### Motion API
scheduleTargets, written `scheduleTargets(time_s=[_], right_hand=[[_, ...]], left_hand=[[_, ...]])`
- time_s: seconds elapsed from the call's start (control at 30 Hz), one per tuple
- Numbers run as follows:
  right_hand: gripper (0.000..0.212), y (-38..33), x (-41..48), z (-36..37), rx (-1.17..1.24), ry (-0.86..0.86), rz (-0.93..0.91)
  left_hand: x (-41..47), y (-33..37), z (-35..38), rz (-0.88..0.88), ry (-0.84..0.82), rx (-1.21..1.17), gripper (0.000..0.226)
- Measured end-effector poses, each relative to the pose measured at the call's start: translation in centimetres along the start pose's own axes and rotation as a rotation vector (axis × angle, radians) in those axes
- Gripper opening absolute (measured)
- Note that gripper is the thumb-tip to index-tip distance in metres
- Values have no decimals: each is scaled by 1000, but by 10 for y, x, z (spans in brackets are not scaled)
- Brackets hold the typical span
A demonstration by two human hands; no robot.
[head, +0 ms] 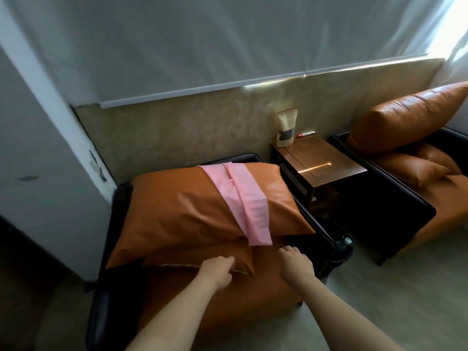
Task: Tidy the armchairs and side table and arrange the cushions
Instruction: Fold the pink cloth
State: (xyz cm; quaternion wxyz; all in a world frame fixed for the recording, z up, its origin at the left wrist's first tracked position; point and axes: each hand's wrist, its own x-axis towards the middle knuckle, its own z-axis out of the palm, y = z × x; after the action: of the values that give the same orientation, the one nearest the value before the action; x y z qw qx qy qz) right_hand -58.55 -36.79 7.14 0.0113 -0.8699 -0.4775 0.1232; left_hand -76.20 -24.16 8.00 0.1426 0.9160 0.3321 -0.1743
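Note:
A black-framed armchair (pixel 111 249) with an orange seat stands in front of me. Its large orange back cushion (pixel 177 206) lies tipped forward, and a pink cloth (pixel 240 198) is draped over it. Under its front edge lies a small orange cushion (pixel 197 257). My left hand (pixel 217 272) grips the small cushion's front corner. My right hand (pixel 295 264) hovers over the seat just right of it, fingers loosely curled, holding nothing. A wooden side table (pixel 321 160) stands between this chair and a second armchair (pixel 395 209).
On the side table stand a brown paper pouch (pixel 286 127) and a red-capped marker (pixel 306 134). A dark bin (pixel 339 252) sits on the floor in front of the table. The second armchair holds a big cushion (pixel 410 115) and a small one (pixel 410 168). A blind covers the window.

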Motion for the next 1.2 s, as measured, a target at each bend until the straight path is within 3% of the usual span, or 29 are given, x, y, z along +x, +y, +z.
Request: scheduleTargets(time_s=[0.3, 0.5, 0.9, 1.07, 1.2], right_hand=[[37, -144, 21, 20, 90, -91, -21], [37, -172, 22, 22, 88, -79, 17], [38, -153, 45, -3, 191, 94, 160], [41, -140, 96, -27, 201, 108, 130], [45, -126, 159, -50, 187, 140, 89]], left_hand=[[-25, -129, -22, -2, 36, -77, 24], [-33, -176, -29, 2, 76, -96, 24], [18, -130, -50, 177, 104, -111, 29], [66, -109, -83, 254, 214, -111, 31], [122, -107, -113, 204, 274, -112, 35]])
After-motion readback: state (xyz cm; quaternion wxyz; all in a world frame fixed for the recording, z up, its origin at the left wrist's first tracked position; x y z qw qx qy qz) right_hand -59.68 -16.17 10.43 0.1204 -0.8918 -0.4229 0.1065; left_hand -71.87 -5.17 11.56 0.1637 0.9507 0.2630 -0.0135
